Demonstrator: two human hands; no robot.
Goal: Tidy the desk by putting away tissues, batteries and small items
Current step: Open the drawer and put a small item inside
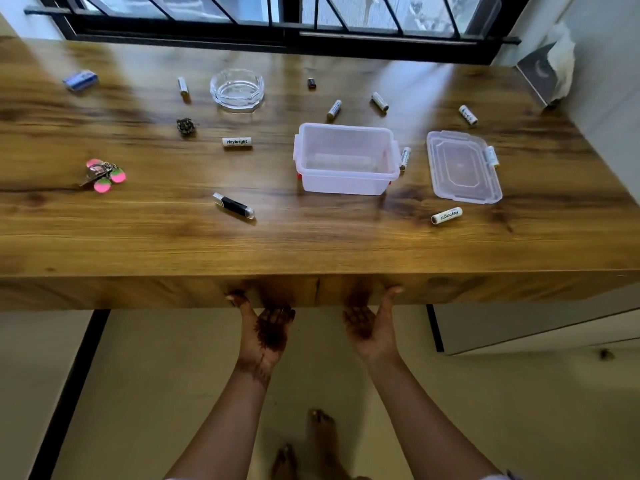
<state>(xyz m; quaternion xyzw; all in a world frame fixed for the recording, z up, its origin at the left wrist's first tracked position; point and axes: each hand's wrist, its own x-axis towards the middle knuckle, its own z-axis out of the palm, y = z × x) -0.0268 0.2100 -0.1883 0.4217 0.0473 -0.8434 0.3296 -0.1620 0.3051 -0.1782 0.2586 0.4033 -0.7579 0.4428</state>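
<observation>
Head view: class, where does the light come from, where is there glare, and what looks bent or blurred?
In the head view, daylight comes through the window behind the desk; pale glare streaks the wood beside the glass ashtray; the front edge bows slightly; the tissue box at right looks soft.

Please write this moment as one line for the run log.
left hand, right hand: palm-up at desk front edge, holding nothing | box: open | lid: off, beside it | batteries: loose on desk
</observation>
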